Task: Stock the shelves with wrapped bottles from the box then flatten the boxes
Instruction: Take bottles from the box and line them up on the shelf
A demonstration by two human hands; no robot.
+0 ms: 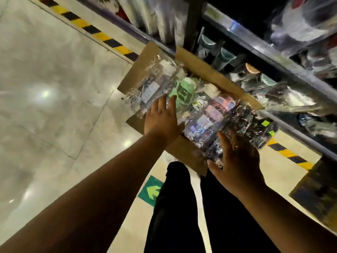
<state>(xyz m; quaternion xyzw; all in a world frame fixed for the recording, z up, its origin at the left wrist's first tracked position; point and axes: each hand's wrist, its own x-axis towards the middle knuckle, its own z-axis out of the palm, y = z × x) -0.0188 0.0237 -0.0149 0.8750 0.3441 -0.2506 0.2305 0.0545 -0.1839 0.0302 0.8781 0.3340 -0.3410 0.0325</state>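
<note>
Bottles sealed in crinkly clear plastic wrap [206, 117] fill the open brown cardboard box [184, 148], which sits against the grey metal shelving [273, 57]. Over the box's middle the left hand [162, 121] reaches flat-fingered, holding nothing; at the box's right edge the right hand [237, 161] lies spread against a dark wrapped bottle [249, 125]. The film looks slick and loose and the bottles stiff and probably light, so clasp a bottle's body, not the wrap.

Dim, motion-blurred shelves [273, 57] (glare spots on floor [45, 88]).
</note>
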